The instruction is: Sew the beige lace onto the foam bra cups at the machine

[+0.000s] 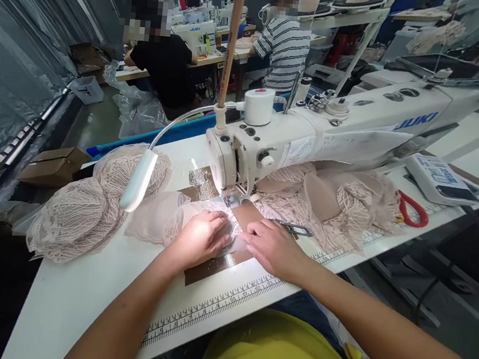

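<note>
Beneath the sewing machine's needle area (233, 196) lies a piece of beige lace fabric (189, 211), joined or next to a smooth cup-shaped part on its left. My left hand (203, 235) presses down on the lace with fingers curled together, just in front of the presser foot. My right hand (273, 247) pinches the near right edge of the same fabric between thumb and fingertips. A pair of thread snips (298, 229) shows just behind my right hand; whether the hand touches it is hidden. Brown plates (213, 271) surround the sewing spot.
Stacked lace cups (70, 216) lie on the left of the white table (94, 301), under a lamp (139, 180). More lace pieces (348, 202), red-handled scissors (413, 211) and a control box (440, 179) are on the right. Two people (161, 63) sit at machines beyond.
</note>
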A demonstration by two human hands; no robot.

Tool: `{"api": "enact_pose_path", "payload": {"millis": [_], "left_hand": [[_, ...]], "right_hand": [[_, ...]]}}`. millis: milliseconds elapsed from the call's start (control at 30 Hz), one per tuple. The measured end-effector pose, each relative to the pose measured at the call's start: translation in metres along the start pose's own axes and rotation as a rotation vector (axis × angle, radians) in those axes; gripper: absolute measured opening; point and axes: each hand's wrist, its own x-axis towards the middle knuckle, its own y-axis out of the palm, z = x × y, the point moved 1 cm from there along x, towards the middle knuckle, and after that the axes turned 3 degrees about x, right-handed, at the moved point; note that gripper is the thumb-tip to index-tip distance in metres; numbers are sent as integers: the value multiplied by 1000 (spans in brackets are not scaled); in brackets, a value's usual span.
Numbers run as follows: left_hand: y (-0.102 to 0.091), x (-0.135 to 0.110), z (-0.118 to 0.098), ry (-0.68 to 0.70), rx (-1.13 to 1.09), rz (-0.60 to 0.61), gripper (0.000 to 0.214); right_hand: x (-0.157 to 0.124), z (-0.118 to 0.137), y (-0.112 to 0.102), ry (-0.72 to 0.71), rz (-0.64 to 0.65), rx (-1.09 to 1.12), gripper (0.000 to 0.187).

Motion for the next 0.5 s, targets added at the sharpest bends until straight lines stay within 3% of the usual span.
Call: {"api": "enact_pose_path", "payload": {"millis": [167,500], "left_hand": [[7,3,-5,-15,169,30,42],[6,8,3,-19,260,41,47]], "right_hand": [[-3,2,3,16,3,-21,25],[6,0,3,26,36,-38,25]]}}
